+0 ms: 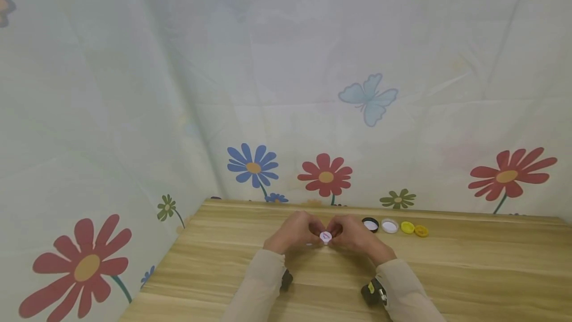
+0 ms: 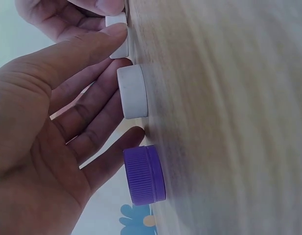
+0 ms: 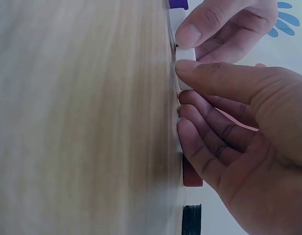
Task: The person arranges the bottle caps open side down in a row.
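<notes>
A small white bottle cap [image 1: 325, 236] with a reddish mark on top sits between my two hands at the table. My left hand [image 1: 295, 232] pinches one side of it with thumb and fingers. From the other side my right hand [image 1: 352, 234] pinches the same cap. In the left wrist view, another white cap [image 2: 134, 92] and a ribbed purple cap [image 2: 145, 175] stand on the table beside my left hand's lower fingers. The right wrist view has a dark red cap [image 3: 192, 172] and a black ribbed cap [image 3: 191, 220] past my right hand's fingers.
Right of my right hand, a black-rimmed cap [image 1: 370, 224], a clear-rimmed white cap [image 1: 390, 226], a yellow cap [image 1: 407, 227] and an orange-yellow cap [image 1: 421, 231] lie in a row on the wooden table [image 1: 482, 272]. A flower-printed curtain [image 1: 286, 88] hangs behind the table.
</notes>
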Motion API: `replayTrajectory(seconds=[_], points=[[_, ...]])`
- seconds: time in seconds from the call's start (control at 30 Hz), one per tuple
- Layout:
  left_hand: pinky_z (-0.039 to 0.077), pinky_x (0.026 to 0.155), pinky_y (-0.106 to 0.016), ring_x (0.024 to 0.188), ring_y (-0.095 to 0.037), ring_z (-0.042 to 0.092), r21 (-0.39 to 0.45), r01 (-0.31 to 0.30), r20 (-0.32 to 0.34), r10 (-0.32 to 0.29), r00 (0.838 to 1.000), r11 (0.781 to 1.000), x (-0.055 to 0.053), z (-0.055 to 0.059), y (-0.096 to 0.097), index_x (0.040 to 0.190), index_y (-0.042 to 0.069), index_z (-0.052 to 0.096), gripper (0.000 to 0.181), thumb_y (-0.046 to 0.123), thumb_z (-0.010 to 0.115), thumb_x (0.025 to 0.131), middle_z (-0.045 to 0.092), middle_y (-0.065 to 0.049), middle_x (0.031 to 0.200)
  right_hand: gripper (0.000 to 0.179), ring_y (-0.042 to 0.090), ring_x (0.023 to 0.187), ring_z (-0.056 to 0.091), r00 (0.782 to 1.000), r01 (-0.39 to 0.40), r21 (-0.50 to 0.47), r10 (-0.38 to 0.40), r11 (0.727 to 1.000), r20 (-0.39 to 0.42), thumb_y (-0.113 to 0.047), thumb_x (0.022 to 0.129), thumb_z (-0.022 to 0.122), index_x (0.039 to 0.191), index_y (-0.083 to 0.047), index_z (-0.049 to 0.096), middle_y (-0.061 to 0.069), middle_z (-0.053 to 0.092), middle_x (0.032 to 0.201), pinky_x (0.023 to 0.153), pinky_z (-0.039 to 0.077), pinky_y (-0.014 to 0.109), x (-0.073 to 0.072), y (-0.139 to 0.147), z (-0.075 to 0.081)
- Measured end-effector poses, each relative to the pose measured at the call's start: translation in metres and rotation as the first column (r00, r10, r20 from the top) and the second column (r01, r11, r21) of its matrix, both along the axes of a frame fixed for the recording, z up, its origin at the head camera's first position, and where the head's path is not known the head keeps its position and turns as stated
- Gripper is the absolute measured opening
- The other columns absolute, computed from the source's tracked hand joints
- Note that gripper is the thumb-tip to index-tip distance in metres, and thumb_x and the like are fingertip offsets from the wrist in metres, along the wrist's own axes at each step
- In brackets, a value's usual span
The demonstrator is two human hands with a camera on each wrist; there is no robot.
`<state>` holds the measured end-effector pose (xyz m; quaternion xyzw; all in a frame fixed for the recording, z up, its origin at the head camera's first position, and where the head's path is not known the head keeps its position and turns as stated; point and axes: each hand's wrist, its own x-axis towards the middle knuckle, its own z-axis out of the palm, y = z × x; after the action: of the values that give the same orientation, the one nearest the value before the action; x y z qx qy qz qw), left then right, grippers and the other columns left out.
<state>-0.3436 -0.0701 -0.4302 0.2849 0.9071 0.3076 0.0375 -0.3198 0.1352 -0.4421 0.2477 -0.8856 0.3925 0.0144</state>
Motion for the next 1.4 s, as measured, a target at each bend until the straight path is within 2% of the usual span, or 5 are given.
replayTrajectory(seconds=[0.7, 1.0, 1.1, 1.23, 1.4], points=[[0.055, 0.081, -0.025, 0.079, -0.006, 0.064, -0.021, -0.007, -0.003, 0.007, 1.000, 1.000, 0.000, -0.002, 0.001, 0.097, 0.011, 0.085, 0.016, 0.006, 0.092, 0.083, 0.074, 0.011, 0.082, 0.022, 0.011, 0.077, 0.060, 0.999, 0.040, 0.048, -0.039, 0.998, -0.005, 0.001, 0.081, 0.089, 0.095, -0.005, 0.073, 0.000, 0.069, 0.084, 0.074, 0.053, 0.030, 0.004, -0.003, 0.001], [0.056, 0.082, -0.025, 0.078, -0.004, 0.066, 0.010, 0.020, 0.007, -0.020, 1.000, 1.000, 0.002, 0.000, 0.002, 0.096, 0.011, 0.085, 0.016, 0.011, 0.093, 0.083, 0.076, 0.010, 0.083, 0.021, 0.012, 0.080, 0.061, 1.000, 0.001, 0.035, -0.001, 0.999, -0.001, -0.002, 0.083, 0.089, 0.097, -0.005, 0.074, 0.001, 0.070, 0.086, 0.076, 0.054, 0.031, 0.005, 0.003, 0.003], [0.056, 0.084, -0.027, 0.081, -0.005, 0.067, 0.024, 0.008, 0.028, -0.009, 1.000, 1.000, 0.003, 0.001, 0.004, 0.100, 0.010, 0.084, 0.020, 0.018, 0.093, 0.084, 0.077, 0.008, 0.087, 0.018, 0.013, 0.083, 0.063, 1.000, 0.010, 0.021, -0.010, 1.000, -0.009, -0.001, 0.085, 0.085, 0.100, -0.002, 0.074, 0.002, 0.071, 0.089, 0.078, 0.056, 0.033, 0.006, 0.008, 0.005], [0.057, 0.086, -0.030, 0.088, -0.008, 0.067, 0.039, -0.037, 0.055, 0.034, 0.998, 0.999, 0.001, 0.001, 0.006, 0.115, 0.009, 0.081, 0.034, 0.025, 0.091, 0.087, 0.077, 0.005, 0.098, 0.017, 0.014, 0.085, 0.064, 0.997, 0.071, 0.002, -0.071, 0.997, -0.032, -0.002, 0.088, 0.081, 0.103, -0.001, 0.074, 0.000, 0.071, 0.091, 0.080, 0.057, 0.035, 0.006, 0.015, 0.008], [0.057, 0.089, -0.032, 0.097, -0.014, 0.069, 0.073, -0.045, 0.011, 0.045, 0.999, 0.996, -0.004, -0.003, 0.013, 0.127, 0.006, 0.076, 0.043, 0.021, 0.089, 0.089, 0.077, -0.002, 0.108, 0.016, 0.019, 0.088, 0.066, 0.989, 0.130, -0.038, -0.133, 0.991, -0.068, -0.001, 0.092, 0.080, 0.107, 0.001, 0.074, 0.008, 0.072, 0.098, 0.083, 0.059, 0.041, 0.007, 0.021, 0.013]])
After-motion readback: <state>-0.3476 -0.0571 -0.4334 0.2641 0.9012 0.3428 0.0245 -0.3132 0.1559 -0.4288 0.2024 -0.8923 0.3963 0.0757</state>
